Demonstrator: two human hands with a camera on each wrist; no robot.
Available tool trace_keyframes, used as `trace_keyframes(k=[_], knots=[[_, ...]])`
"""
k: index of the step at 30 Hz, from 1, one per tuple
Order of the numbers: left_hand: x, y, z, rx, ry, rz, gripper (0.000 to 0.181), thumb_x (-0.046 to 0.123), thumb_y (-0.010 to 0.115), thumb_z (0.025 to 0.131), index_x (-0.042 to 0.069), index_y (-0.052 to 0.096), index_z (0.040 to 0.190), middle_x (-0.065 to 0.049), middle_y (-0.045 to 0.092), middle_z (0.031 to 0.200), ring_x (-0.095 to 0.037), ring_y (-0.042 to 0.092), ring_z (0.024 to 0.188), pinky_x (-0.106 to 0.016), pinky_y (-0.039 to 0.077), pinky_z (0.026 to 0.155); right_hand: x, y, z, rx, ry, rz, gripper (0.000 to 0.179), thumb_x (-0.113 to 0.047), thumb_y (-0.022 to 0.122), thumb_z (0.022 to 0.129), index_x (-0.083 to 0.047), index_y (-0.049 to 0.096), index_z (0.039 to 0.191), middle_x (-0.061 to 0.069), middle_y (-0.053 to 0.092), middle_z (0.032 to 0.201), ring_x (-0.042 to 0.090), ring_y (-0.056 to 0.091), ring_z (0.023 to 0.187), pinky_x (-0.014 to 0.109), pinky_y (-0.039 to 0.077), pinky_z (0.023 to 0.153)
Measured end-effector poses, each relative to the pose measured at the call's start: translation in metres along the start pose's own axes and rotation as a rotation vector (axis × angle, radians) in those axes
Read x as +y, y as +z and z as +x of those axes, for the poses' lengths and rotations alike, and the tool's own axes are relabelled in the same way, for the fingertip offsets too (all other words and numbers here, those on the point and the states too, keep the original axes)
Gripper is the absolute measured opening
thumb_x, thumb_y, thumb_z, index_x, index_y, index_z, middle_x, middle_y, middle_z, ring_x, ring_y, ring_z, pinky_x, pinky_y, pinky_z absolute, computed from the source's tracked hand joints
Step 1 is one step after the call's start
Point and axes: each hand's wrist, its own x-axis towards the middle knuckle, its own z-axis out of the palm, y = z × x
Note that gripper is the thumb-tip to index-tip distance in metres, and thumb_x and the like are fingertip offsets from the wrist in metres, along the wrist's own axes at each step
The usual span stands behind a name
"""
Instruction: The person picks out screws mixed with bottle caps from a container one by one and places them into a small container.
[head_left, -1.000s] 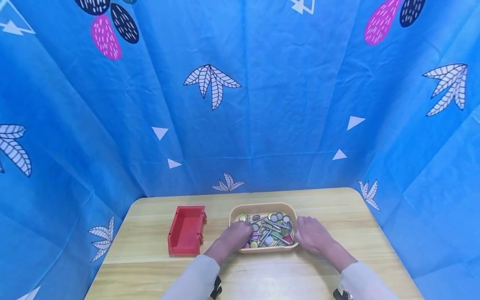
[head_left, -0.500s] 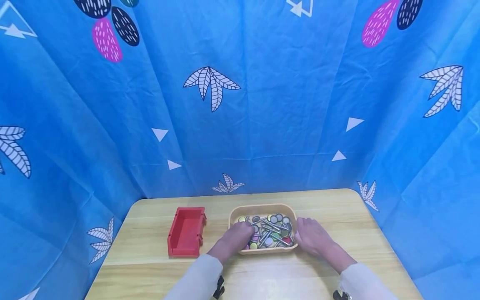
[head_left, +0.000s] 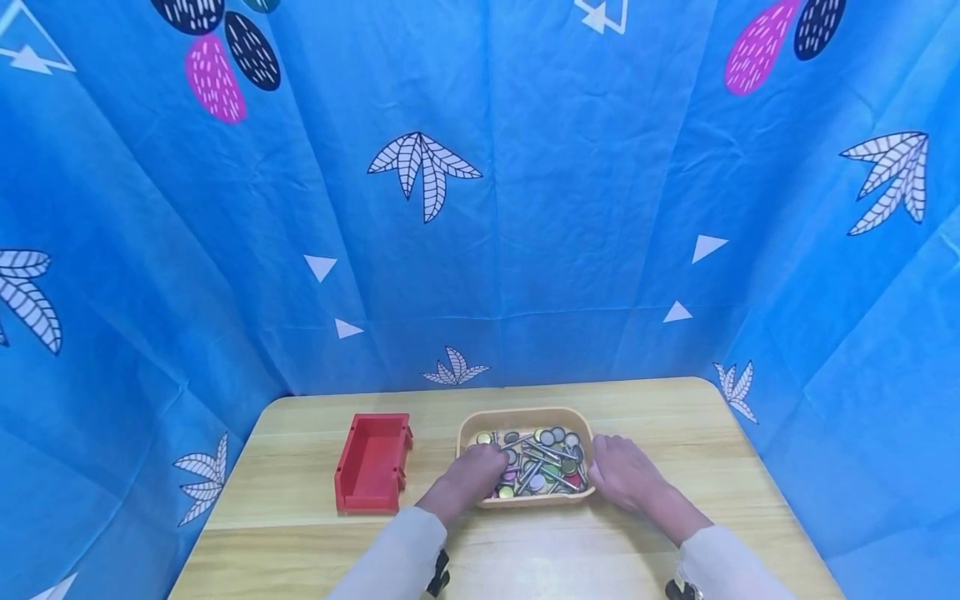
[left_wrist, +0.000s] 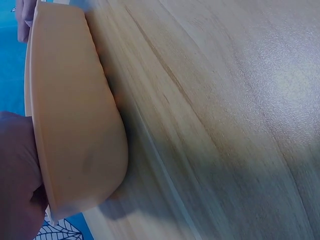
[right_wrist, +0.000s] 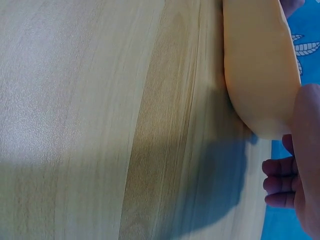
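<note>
Largest in my view is a leaf-patterned blue fabric curtain [head_left: 585,208], hanging behind and on both sides of a pale wood-grain tabletop [head_left: 555,550]. Near the tabletop's far edge, about midway along, sits a tan, round-cornered oblong tray [head_left: 525,414] holding a jumble of small parts. Toward the tabletop's far left corner, apart from the tray, stands a red plastic open-topped bin [head_left: 375,462]. Two pale sleeves [head_left: 401,554] reach in over the near edge. The left hand [head_left: 474,472] dips into the tray's left end; its fingertips are hidden, so I cannot tell whether they pinch anything. The right hand [head_left: 621,471] grips the tray's right end; only my right wrist view shows its fingers curled there. In both wrist views the tray's smooth outer wall blocks its contents; my head view shows slim silvery metal fasteners [head_left: 542,452] mixed with small round coloured discs [head_left: 537,482].
</note>
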Motion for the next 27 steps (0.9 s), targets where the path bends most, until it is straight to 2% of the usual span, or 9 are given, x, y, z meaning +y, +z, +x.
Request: trace_keyframes(k=[5,8,15,18,20,23,24,25,27], knots=[[-0.001,0.000,0.001,0.021,0.012,0.031,0.026,0.005,0.079,0.084,0.009,0.076,0.109,-0.007,0.075,0.096,-0.016,0.069,0.081,-0.024,0.061,0.074,0.000,0.000,0.000,0.010,-0.007,0.001,0.014,-0.021,0.057,0.096,-0.009,0.054,0.091,-0.001,0.046,0.073,0.016,0.042,0.067,0.033,0.041,0.065],[-0.001,0.000,0.001,0.030,-0.004,0.001,0.024,0.004,0.076,0.087,0.007,0.075,0.111,-0.008,0.075,0.099,-0.018,0.069,0.084,-0.027,0.062,0.079,0.000,0.000,0.000,0.015,-0.006,0.000,0.014,-0.021,0.057,0.095,-0.008,0.054,0.091,-0.001,0.046,0.073,0.015,0.041,0.066,0.032,0.041,0.064],[-0.003,-0.003,-0.003,0.067,-0.014,-0.022,0.030,0.000,0.076,0.082,0.004,0.074,0.112,-0.010,0.075,0.102,-0.020,0.069,0.092,-0.030,0.061,0.090,-0.001,0.000,0.000,0.010,0.000,0.018,0.014,-0.022,0.058,0.095,-0.009,0.054,0.092,-0.001,0.046,0.073,0.015,0.041,0.066,0.031,0.040,0.063],[-0.005,-0.004,-0.004,0.077,-0.027,-0.073,0.024,0.003,0.068,0.091,0.002,0.072,0.114,-0.012,0.074,0.106,-0.022,0.069,0.097,-0.033,0.061,0.094,-0.001,0.001,-0.001,0.015,-0.004,0.014,0.014,-0.022,0.058,0.095,-0.008,0.054,0.093,-0.001,0.046,0.073,0.014,0.041,0.066,0.030,0.040,0.063],[-0.006,-0.007,-0.004,0.061,-0.086,-0.221,0.022,0.008,0.056,0.100,0.002,0.070,0.115,-0.013,0.072,0.111,-0.023,0.068,0.101,-0.037,0.059,0.098,-0.001,0.001,-0.001,0.025,-0.010,0.009,0.014,-0.021,0.058,0.094,-0.008,0.054,0.093,-0.001,0.046,0.073,0.014,0.041,0.066,0.031,0.040,0.063],[-0.007,-0.010,-0.005,0.032,-0.205,-0.489,0.035,0.022,0.039,0.108,0.003,0.068,0.115,-0.011,0.068,0.116,-0.021,0.063,0.104,-0.042,0.056,0.102,-0.001,0.002,-0.001,0.032,-0.016,0.005,0.014,-0.021,0.058,0.094,-0.008,0.054,0.093,-0.002,0.046,0.073,0.014,0.041,0.066,0.031,0.040,0.063],[-0.008,-0.012,-0.006,0.037,-0.216,-0.517,0.037,0.023,0.038,0.108,0.003,0.068,0.114,-0.011,0.067,0.116,-0.020,0.061,0.104,-0.043,0.056,0.102,0.000,0.002,-0.001,0.033,-0.018,0.004,0.014,-0.021,0.058,0.094,-0.008,0.054,0.093,-0.001,0.046,0.073,0.014,0.041,0.066,0.031,0.041,0.063],[-0.008,-0.013,-0.006,0.031,-0.257,-0.604,0.040,0.027,0.035,0.109,0.004,0.068,0.113,-0.008,0.066,0.114,-0.018,0.059,0.101,-0.042,0.055,0.100,0.000,0.002,-0.001,0.033,-0.020,0.005,0.014,-0.021,0.058,0.094,-0.008,0.054,0.093,-0.001,0.046,0.073,0.014,0.041,0.066,0.031,0.041,0.063],[-0.009,-0.014,-0.007,0.033,-0.268,-0.627,0.043,0.029,0.033,0.111,0.004,0.068,0.113,-0.005,0.063,0.109,-0.014,0.056,0.095,-0.038,0.055,0.096,0.001,0.003,0.001,0.032,-0.023,0.004,0.014,-0.021,0.058,0.094,-0.008,0.054,0.092,-0.001,0.046,0.073,0.014,0.041,0.066,0.031,0.041,0.063]])
